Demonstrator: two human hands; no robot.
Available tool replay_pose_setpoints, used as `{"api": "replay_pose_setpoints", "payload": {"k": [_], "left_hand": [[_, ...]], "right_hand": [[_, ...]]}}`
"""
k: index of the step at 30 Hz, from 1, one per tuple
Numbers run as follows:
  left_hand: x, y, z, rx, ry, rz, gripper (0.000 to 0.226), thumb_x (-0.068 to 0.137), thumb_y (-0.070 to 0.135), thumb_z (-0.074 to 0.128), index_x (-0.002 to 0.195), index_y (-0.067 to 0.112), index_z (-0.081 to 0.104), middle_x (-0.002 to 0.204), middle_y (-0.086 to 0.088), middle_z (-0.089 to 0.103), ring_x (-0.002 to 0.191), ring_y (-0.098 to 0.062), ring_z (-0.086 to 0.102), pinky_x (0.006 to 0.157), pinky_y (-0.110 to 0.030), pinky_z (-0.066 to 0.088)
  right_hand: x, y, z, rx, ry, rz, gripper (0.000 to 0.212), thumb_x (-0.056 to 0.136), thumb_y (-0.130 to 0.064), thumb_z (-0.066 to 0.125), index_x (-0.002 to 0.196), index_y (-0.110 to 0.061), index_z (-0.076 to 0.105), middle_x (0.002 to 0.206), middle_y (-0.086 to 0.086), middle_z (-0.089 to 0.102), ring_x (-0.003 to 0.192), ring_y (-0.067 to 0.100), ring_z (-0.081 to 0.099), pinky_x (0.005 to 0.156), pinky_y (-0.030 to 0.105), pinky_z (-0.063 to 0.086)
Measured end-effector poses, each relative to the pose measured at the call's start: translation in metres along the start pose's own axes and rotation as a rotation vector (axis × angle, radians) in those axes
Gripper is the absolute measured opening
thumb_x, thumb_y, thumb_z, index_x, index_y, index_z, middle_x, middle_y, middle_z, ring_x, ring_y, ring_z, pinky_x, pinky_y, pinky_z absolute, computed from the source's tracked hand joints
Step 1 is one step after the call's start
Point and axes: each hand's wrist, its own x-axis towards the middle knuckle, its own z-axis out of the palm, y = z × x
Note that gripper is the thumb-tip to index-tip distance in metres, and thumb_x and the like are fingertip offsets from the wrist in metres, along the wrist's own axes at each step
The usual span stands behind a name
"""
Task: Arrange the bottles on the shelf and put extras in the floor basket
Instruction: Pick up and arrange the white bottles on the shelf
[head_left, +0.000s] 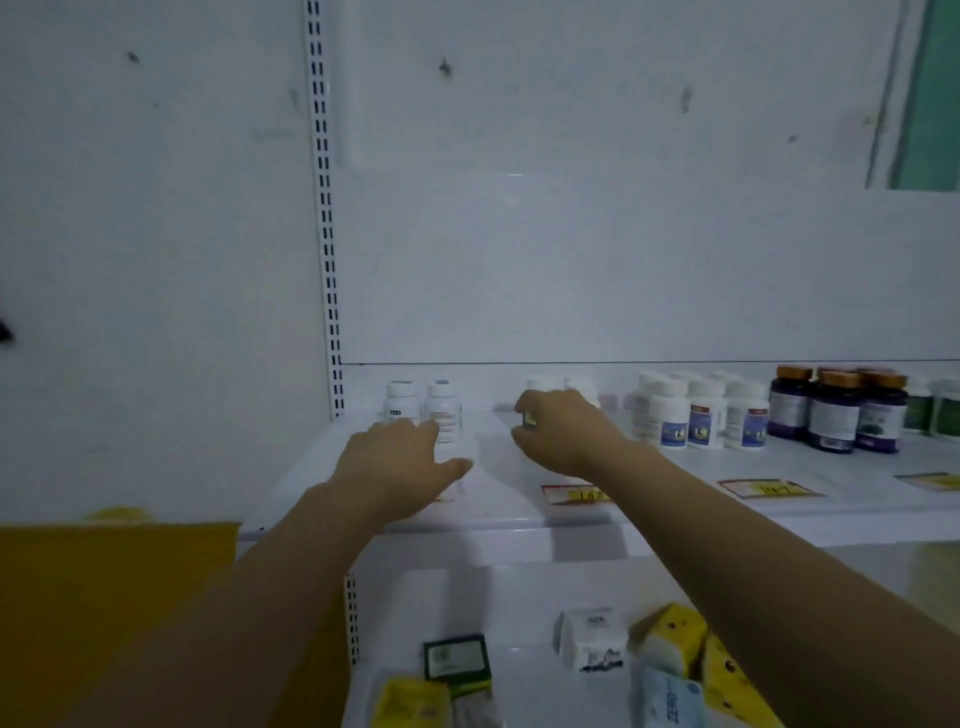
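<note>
**Both hands on white bottles at shelf**

Left hand (400, 457) wraps a white bottle (451, 426) near the shelf (675, 499) left end, beside another white bottle (401, 402). Right hand (561, 431) curls around a small bottle (530, 417) mid-shelf; grip contact blurred. White-bottle group (698, 413) and dark bottles (836, 410) stand further right on the shelf.

white shelf (675, 499) | white bottles (698, 415), dark bottles (836, 410), price tags (769, 488) | lower shelf (519, 592): boxes (592, 639)
</note>
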Motion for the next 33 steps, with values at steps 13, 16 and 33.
{"api": "replay_pose_setpoints", "payload": {"k": [13,16,33], "left_hand": [[0.007,-0.070,0.016,0.119,-0.083,-0.162,0.061,0.092,0.063,0.027,0.130,0.019,0.048,0.130,-0.007,0.051,0.117,-0.025,0.048,0.095,-0.037,0.039],[0.011,-0.075,0.023,0.137,-0.128,-0.175,0.061,0.093,0.063,0.024,0.128,0.020,0.049,0.129,-0.007,0.051,0.117,-0.025,0.047,0.097,-0.038,0.039],[0.015,-0.078,0.034,0.026,-0.131,-0.183,0.054,0.095,0.057,0.022,0.112,0.016,0.052,0.110,-0.008,0.056,0.101,-0.025,0.052,0.090,-0.040,0.045]], "right_hand": [[0.085,-0.043,0.034,0.049,0.030,-0.090,0.045,0.099,-0.029,0.040,0.142,-0.015,0.035,0.134,0.015,0.050,0.115,0.029,0.052,0.088,0.036,0.045],[0.102,-0.048,0.038,0.076,0.003,-0.091,0.050,0.099,-0.031,0.038,0.147,-0.023,0.029,0.144,0.014,0.041,0.126,0.031,0.045,0.097,0.040,0.042],[0.092,-0.058,0.007,0.172,0.015,-0.152,0.033,0.098,-0.025,0.042,0.126,-0.011,0.050,0.123,0.013,0.053,0.093,0.022,0.048,0.075,0.029,0.039]]}}
